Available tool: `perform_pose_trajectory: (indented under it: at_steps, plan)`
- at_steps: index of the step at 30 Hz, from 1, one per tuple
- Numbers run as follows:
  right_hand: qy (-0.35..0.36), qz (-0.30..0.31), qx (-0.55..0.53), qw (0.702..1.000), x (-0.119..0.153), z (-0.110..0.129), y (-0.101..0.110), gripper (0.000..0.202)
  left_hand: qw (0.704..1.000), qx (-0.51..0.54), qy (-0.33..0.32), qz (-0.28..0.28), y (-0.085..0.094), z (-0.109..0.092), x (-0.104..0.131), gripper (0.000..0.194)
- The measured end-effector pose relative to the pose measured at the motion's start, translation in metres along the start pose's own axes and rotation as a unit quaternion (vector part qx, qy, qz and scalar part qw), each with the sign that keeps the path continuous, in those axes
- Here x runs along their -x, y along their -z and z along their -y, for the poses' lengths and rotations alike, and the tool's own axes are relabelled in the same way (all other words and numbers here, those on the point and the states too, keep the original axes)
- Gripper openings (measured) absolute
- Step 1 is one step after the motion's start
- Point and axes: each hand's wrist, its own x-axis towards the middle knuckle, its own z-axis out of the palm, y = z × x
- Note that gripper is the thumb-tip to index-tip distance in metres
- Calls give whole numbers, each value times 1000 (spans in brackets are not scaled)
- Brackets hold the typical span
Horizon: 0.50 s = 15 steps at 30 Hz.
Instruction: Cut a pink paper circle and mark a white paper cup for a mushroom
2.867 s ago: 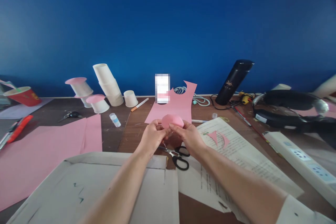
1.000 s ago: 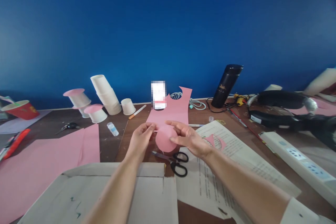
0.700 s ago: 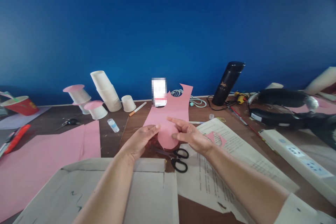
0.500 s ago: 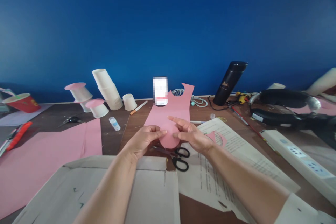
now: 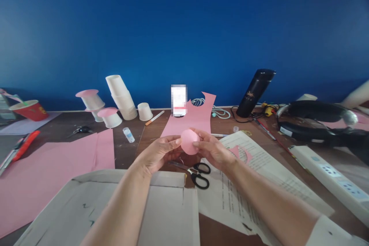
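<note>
On my feed, left hand (image 5: 157, 152) and right hand (image 5: 213, 150) curled, thumbs pinching pink disc (image 5: 189, 141) by opposite edges, between them above desk (image 5: 144, 144). Edge grip probably steadies thin paper. Scissors (image 5: 192, 171) lie nearer me, presumably for easy reach. Cut sheet (image 5: 196, 121) lies beyond.

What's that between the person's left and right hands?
In the head view, a pink paper disc is between the left hand and the right hand, held by both.
</note>
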Motion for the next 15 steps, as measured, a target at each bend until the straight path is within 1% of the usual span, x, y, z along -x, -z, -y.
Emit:
perform_pose_trajectory:
  at_steps: [4,7,10,13,15]
  plan:
    - [2,8,-14,1000,2,2,1,60,999,-35,19,21,3,-3,3,42]
    - [3,21,-29,999,1,2,1,59,997,-60,11,37,0,-4,5,42]
    - [10,35,-34,999,1,1,0,54,997,-67,-2,45,-2,-6,6,41]
    - [13,51,-24,998,0,1,-1,50,996,-74,-15,52,-4,-7,7,41]
    - [16,60,10,998,0,0,-1,48,995,-78,-19,57,-4,-8,8,39]
